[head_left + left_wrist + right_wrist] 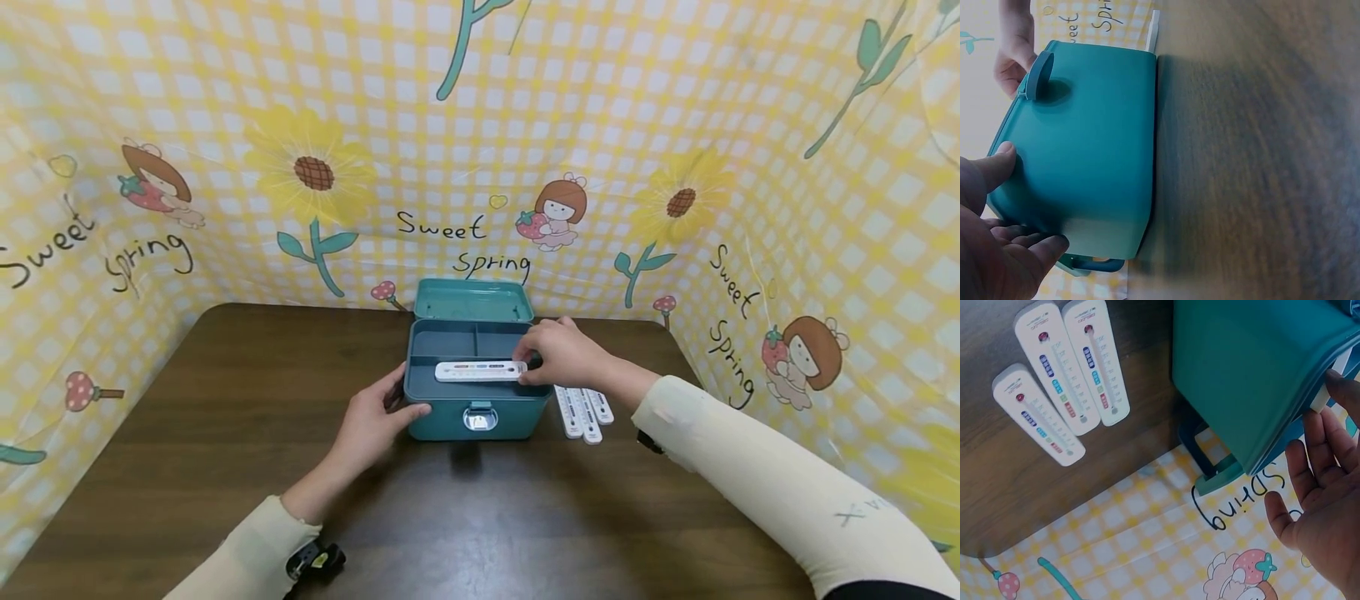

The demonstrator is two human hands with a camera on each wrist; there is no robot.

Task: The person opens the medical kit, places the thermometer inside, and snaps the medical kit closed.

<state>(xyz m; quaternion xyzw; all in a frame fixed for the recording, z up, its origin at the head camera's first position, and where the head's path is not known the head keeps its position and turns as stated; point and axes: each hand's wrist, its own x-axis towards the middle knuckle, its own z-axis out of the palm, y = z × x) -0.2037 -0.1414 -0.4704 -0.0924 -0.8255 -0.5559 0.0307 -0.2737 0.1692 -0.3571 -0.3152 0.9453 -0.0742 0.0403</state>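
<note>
A teal storage box [442, 423] stands on the table with its lid [472, 300] swung back. Its top holds a dark blue tray [444, 337] with dividers. Lying lengthwise over the front compartment is a white thermometer [476, 372], whose right end my right hand [558, 354] pinches between thumb and fingers. My left hand [371, 421] rests against the box's left front corner, thumb [1000, 164] on the front face and the other fingers [1035, 244] spread along the side. In the right wrist view only a white end of the held thermometer [1321, 399] shows.
Three more thermometers [1054, 369] lie face up on the table, right of the box. A silver latch [480, 419] is on the box's front, and a teal handle [1194, 447] sticks out behind. Patterned yellow checked cloth [360, 258] walls the table's back and sides.
</note>
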